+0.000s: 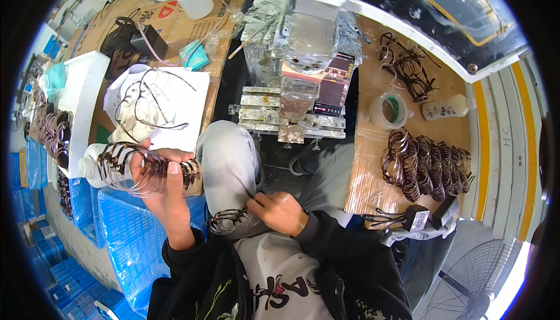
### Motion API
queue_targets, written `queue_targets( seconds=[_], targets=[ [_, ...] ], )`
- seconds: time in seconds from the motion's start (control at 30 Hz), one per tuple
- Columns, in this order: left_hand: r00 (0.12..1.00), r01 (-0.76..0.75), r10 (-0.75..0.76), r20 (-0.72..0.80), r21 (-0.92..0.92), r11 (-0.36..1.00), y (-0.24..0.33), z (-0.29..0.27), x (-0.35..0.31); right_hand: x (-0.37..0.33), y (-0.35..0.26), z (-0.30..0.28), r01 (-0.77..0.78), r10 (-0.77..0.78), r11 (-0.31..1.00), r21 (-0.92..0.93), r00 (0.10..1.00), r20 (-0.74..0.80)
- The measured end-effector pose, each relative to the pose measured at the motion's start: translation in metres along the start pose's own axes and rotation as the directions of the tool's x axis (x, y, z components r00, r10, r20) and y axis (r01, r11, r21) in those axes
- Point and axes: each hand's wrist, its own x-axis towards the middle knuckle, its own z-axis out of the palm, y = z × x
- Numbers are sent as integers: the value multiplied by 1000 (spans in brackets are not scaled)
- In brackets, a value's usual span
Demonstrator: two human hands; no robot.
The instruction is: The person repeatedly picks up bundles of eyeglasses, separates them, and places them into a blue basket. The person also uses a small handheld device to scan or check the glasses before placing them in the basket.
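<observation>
My left hand is wrapped round a row of nested tortoiseshell eyeglass fronts, with the thumb on top. Just past the far-left end of that row is a white plastic bottle; I cannot tell whether the hand touches it. Over my lap, my right hand is closed, its fingertips pinched at the edge of a few more dark eyeglass frames. These lie against my grey trousers. Exactly which part the right fingers grip is hidden.
Ahead stands a metal bench fixture with a phone leaning on it. To the right are stacked tortoiseshell frames, a tape roll, a bottle and a fan. Glasses lie left on paper; blue crates stand below.
</observation>
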Motion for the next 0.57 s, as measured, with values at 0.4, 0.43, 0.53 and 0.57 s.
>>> queue_targets(
  seconds=[0.4, 0.43, 0.53, 0.57],
  targets=[
    [977, 28, -36, -211, -39, 999, -2, -22, 8, 6, 22, -67, 196, -92, 962, 188, 886, -454],
    [962, 30, -46, -268, -66, 997, -2, -24, 8, 7, 30, -77, 186, -9, 936, 299, 861, -508],
    [985, 24, -45, -169, -125, 992, -2, -29, 8, 18, 62, -90, 237, 354, 764, 601, 625, -696],
    [991, 4, -22, -135, -130, 992, -2, -30, 9, 26, 76, -90, 326, 487, 643, 693, 525, -698]
  ],
)
